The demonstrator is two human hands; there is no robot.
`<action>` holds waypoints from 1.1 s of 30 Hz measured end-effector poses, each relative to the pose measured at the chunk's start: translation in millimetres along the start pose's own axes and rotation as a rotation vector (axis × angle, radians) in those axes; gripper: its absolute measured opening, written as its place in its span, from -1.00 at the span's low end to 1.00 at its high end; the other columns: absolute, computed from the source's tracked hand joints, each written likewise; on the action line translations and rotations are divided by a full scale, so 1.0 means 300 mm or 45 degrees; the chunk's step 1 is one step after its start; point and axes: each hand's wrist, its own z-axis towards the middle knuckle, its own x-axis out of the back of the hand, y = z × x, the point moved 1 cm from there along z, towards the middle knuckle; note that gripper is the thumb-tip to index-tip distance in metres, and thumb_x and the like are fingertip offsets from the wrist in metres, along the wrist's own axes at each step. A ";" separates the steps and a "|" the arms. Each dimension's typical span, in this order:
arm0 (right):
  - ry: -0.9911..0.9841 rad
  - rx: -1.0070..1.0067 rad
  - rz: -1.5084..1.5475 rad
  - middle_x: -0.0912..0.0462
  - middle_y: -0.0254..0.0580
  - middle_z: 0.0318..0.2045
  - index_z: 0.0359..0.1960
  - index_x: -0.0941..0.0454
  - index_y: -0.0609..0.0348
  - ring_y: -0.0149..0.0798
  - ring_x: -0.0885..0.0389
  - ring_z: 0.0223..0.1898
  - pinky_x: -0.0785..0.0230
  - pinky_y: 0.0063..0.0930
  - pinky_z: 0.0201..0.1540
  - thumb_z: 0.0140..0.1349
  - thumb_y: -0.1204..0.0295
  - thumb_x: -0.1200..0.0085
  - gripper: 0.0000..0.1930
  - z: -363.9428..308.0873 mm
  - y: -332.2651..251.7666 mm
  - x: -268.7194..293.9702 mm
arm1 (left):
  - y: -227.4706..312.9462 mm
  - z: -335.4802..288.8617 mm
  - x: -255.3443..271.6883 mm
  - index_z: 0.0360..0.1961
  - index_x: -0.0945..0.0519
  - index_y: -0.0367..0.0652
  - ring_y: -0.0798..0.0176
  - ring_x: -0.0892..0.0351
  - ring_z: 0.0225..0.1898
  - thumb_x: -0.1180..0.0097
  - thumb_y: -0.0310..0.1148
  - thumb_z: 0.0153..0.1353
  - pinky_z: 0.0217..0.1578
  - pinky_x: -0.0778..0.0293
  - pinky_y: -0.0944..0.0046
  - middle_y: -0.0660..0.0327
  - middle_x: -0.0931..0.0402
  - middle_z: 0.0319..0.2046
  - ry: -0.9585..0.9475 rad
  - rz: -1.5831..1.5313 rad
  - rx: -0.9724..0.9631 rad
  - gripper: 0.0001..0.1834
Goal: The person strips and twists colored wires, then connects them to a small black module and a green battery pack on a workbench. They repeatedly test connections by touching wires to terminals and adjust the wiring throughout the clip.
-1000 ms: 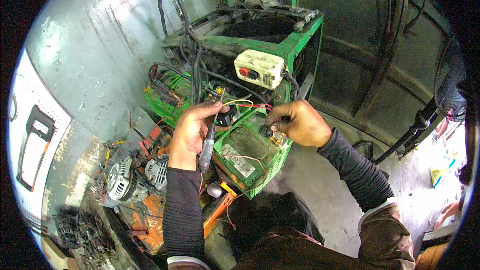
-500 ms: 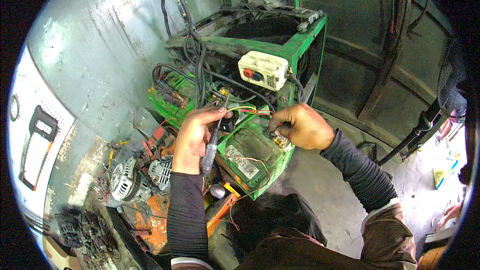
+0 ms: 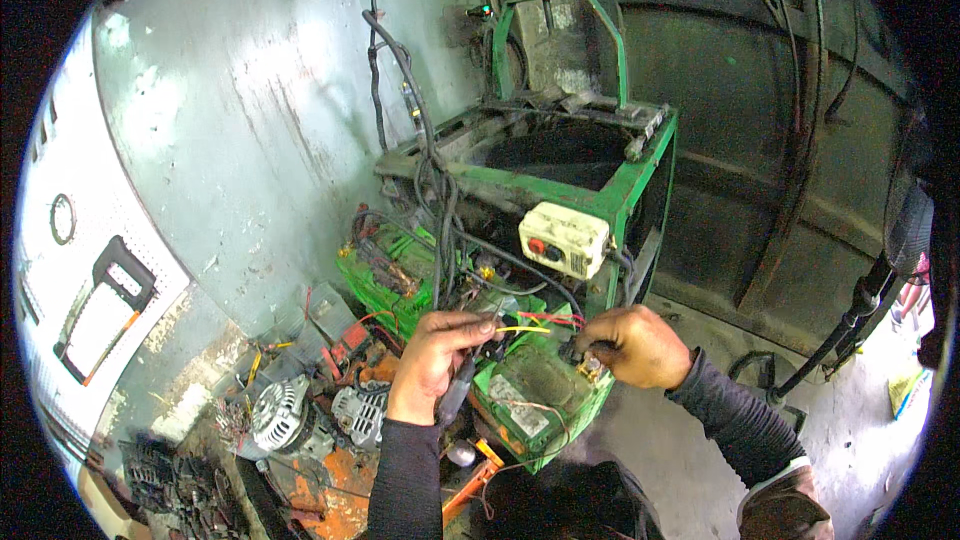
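My left hand (image 3: 432, 365) is closed around a slim screwdriver-like tool (image 3: 456, 398) with a grey handle. Its fingertips also pinch thin wires, among them a yellow wire (image 3: 526, 330), beside a small black part. Over the right end of a green battery (image 3: 532, 380), my right hand (image 3: 642, 345) is closed, fingertips pressed together by the brassy terminal (image 3: 592, 370). Something dark shows at those fingertips, too covered to name. Red wires (image 3: 562, 320) run between the two hands.
Behind the battery stands a green metal frame (image 3: 630, 175) carrying a cream switch box (image 3: 563, 240). Black cables (image 3: 440, 210) hang down over a second green battery (image 3: 385, 270). To the left lie an alternator (image 3: 285, 415) and loose parts. A hacksaw (image 3: 105, 300) hangs on a white board.
My view has tilted up, so the scene sits lower and further right. The tool in my left hand leans differently, and its fingers now point more toward the right hand. My right hand stays by the terminal.
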 end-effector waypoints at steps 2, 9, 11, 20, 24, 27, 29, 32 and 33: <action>0.010 0.036 -0.050 -0.70 -0.04 -0.32 -0.27 -0.67 0.16 0.05 -0.68 -0.22 -0.52 -0.18 -0.17 0.06 0.61 -0.20 -0.81 -0.004 -0.007 0.006 | -0.007 -0.003 0.010 -0.24 -0.75 -0.33 0.26 -0.70 -0.29 -0.34 -0.36 0.13 -0.19 -0.53 0.32 0.11 -0.75 -0.32 0.034 0.050 -0.013 -0.76; 0.020 0.056 -0.071 -0.69 -0.04 -0.35 -0.29 -0.66 0.18 0.07 -0.68 -0.25 -0.51 -0.17 -0.20 0.06 0.62 -0.19 -0.83 0.000 -0.001 -0.008 | -0.010 -0.003 0.022 -0.16 -0.72 -0.39 0.27 -0.71 -0.27 -0.34 -0.44 0.16 -0.17 -0.55 0.33 0.08 -0.74 -0.28 0.046 -0.008 0.011 -0.74; 0.008 0.044 -0.035 -0.68 -0.04 -0.36 -0.30 -0.65 0.18 0.06 -0.68 -0.26 -0.51 -0.17 -0.21 0.05 0.62 -0.18 -0.84 0.003 0.006 -0.015 | -0.008 -0.001 0.023 -0.16 -0.72 -0.39 0.27 -0.71 -0.27 -0.35 -0.44 0.15 -0.16 -0.55 0.33 0.08 -0.74 -0.28 0.116 0.073 0.048 -0.74; 0.031 -0.001 -0.090 -0.70 -0.06 -0.35 -0.30 -0.66 0.18 -0.01 -0.70 -0.25 -0.52 -0.23 -0.18 0.03 0.63 -0.18 -0.83 0.009 0.028 -0.020 | -0.006 0.009 0.014 -0.28 -0.75 -0.29 0.28 -0.66 -0.28 -0.32 -0.34 0.12 -0.18 -0.48 0.32 0.19 -0.73 -0.33 0.044 0.216 -0.081 -0.78; 0.073 -0.032 0.061 -0.70 0.01 -0.38 -0.31 -0.67 0.16 0.04 -0.71 -0.30 -0.52 -0.17 -0.24 0.05 0.56 -0.20 -0.86 0.014 0.032 -0.021 | -0.003 0.008 0.015 -0.22 -0.73 -0.33 0.32 -0.69 -0.33 -0.36 -0.32 0.15 -0.23 -0.58 0.30 0.16 -0.72 -0.33 0.046 0.099 0.017 -0.72; 0.035 -0.170 0.051 -0.71 -0.02 -0.39 -0.31 -0.69 0.14 0.02 -0.71 -0.30 -0.53 -0.21 -0.22 0.04 0.55 -0.24 -0.85 0.015 0.031 -0.021 | -0.007 0.014 0.018 -0.22 -0.73 -0.32 0.32 -0.68 -0.30 -0.36 -0.31 0.16 -0.24 -0.58 0.28 0.17 -0.72 -0.32 0.021 0.037 0.085 -0.73; 0.025 -0.159 0.043 -0.71 -0.03 -0.39 -0.31 -0.69 0.14 0.01 -0.72 -0.30 -0.53 -0.22 -0.22 0.03 0.55 -0.26 -0.85 0.018 0.028 -0.018 | -0.008 0.019 0.022 -0.20 -0.72 -0.35 0.24 -0.69 -0.35 -0.33 -0.32 0.17 -0.27 -0.63 0.24 0.14 -0.71 -0.32 0.014 0.071 0.039 -0.71; 0.061 -0.152 0.081 -0.72 -0.04 -0.41 -0.31 -0.69 0.14 -0.02 -0.72 -0.32 -0.53 -0.22 -0.23 0.02 0.56 -0.27 -0.84 0.020 0.024 -0.013 | -0.012 0.021 0.027 -0.16 -0.72 -0.35 0.22 -0.70 -0.29 -0.33 -0.34 0.15 -0.16 -0.60 0.22 0.12 -0.72 -0.27 0.055 0.085 0.036 -0.70; 0.023 -0.174 0.095 -0.72 -0.05 -0.41 -0.31 -0.69 0.15 -0.05 -0.73 -0.32 -0.53 -0.24 -0.22 0.02 0.56 -0.28 -0.84 0.020 0.024 -0.013 | -0.010 0.020 0.031 -0.13 -0.71 -0.35 0.21 -0.70 -0.26 -0.33 -0.34 0.15 -0.13 -0.58 0.23 0.11 -0.73 -0.25 0.090 0.161 0.094 -0.68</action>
